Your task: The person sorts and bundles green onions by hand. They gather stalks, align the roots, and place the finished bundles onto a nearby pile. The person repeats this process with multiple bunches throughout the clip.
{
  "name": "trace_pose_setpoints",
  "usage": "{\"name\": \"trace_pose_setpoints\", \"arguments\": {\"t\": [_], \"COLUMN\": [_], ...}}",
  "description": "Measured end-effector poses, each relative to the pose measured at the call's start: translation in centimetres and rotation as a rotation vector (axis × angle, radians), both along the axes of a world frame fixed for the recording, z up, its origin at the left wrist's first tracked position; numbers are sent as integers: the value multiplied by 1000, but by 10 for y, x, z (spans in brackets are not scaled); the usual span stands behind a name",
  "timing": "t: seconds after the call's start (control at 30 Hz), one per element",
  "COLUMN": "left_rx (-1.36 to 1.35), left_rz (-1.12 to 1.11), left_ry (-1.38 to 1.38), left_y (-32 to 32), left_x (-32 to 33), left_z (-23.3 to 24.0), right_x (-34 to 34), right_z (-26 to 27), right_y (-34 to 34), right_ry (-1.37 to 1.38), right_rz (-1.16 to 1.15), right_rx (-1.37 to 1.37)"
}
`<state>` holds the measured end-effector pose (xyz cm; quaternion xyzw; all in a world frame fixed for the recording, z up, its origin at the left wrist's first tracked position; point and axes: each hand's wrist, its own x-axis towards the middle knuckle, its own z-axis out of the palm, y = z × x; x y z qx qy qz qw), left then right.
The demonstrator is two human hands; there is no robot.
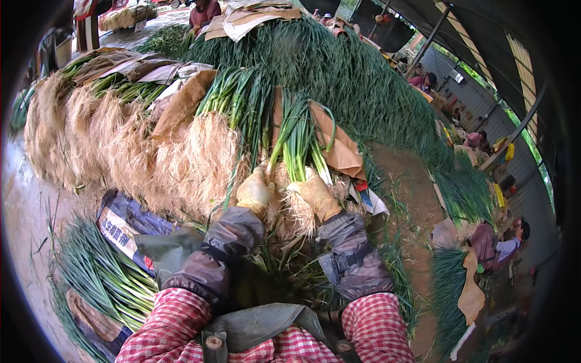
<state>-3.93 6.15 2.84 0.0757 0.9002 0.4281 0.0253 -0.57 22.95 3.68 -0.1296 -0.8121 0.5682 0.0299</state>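
Both my hands wear pale yellowish gloves, with dark sleeve covers over checked red sleeves. In front of me lies a small bunch of spring onions (294, 152), green leaves pointing away and pale roots towards me. My right hand (316, 193) grips its white stem ends just above the roots (299, 211). At the bunch's left side, my left hand (255, 190) rests against stems and roots; its fingertips are partly hidden, so its hold is unclear. Brown paper (338, 143) lies beneath and right of the bunch. Another bundle of spring onions (233, 97) lies just beyond my left hand.
A long row of root ends (136, 131) runs left under paper sheets (145, 68). Behind rises a large heap of green leaves (327, 68). More spring onions (106, 267) lie at lower left beside a printed bag (118, 231). People (499, 245) sit at the right.
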Motion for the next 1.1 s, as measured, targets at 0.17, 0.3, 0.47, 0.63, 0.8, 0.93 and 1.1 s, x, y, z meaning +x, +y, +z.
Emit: {"name": "trace_pose_setpoints", "arguments": {"t": [0.17,0.3,0.47,0.63,0.8,0.93,1.1], "left_rx": [605,972,978,1361,1094,1220,787], "left_rz": [-133,-359,-426,-497,-442,-357,-367], "left_ry": [-551,-413,-947,-877,-1062,-875,-560], "left_y": [2,-15,-37,-40,-35,-31,-35], "left_x": [18,75,94,74,71,60,52], "left_z": [-6,-11,-21,-35,-50,-61,-70], "right_x": [4,13,43,98,158,168,67], "right_z": [10,-4,-33,-17,9,25,54], "right_y": [20,2,-52,-68,-48,-38,-27], "right_ry": [129,57,220,341,34,-425,-132], "right_rz": [-268,-9,-208,43,494,1066,95], "right_rx": [1329,163,-63,-555,-631,326,782]}}
